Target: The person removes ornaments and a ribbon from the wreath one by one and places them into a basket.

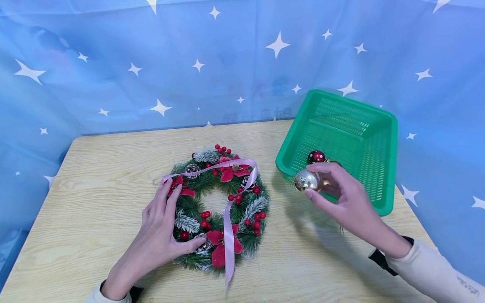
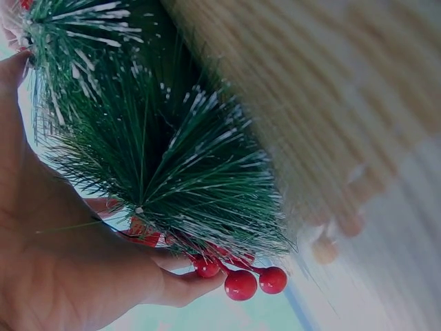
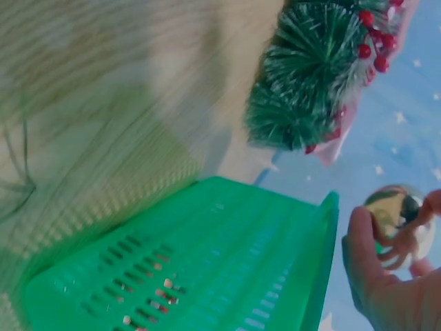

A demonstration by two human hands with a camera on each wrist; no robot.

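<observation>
A green Christmas wreath (image 1: 250, 237) with red flowers, berries, pine cones and frosted sprigs lies on the table. My left hand (image 1: 157, 225) rests on its left side, fingers and thumb spread, fingertips by a red flower and thumb by a pine cone. Wreath needles (image 2: 200, 172) fill much of the left wrist view, beside the left palm. A pink ribbon (image 1: 229, 240) drapes over the wreath. With thumb and fingers my right hand (image 1: 346, 200) holds a shiny silver-gold Christmas bauble (image 1: 306, 180) at the near left rim of a green plastic basket (image 1: 390, 164).
Inside the basket lies a dark red bauble with white dots (image 1: 316, 157), with others partly hidden behind the right hand. The wooden table (image 1: 102, 185) backs onto a blue curtain with white stars (image 1: 242, 54).
</observation>
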